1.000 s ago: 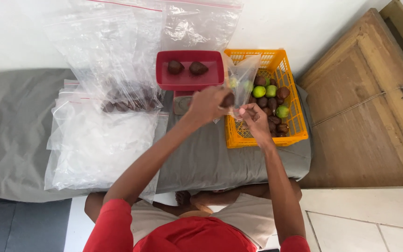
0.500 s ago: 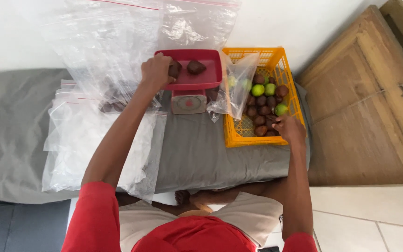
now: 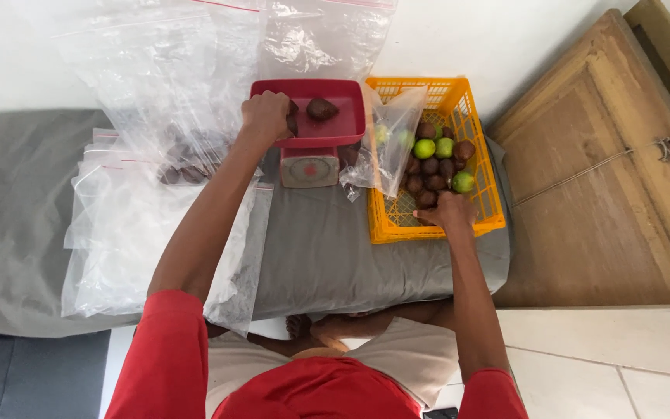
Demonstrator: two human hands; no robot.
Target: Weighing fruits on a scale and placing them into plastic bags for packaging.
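Right hand [image 3: 450, 214] dips, fingers curled, into the yellow plastic crate [image 3: 426, 229] of dark fruit [image 3: 433, 166]; grip unclear. Left hand [image 3: 264, 115], closed, sets brown fruit in the red scale tray [image 3: 343, 133]. Best placed centrally, gently.

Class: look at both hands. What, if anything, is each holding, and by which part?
Left hand covers a dark fruit in the red tray; right hand reaches into the yellow basket. Neither grip is clear.

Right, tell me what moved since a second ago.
The left hand went from the bag up to the red scale tray, over a dark fruit. The right hand dropped into the yellow basket. Both let go of the bag. Scale, basket and fruits stayed put.
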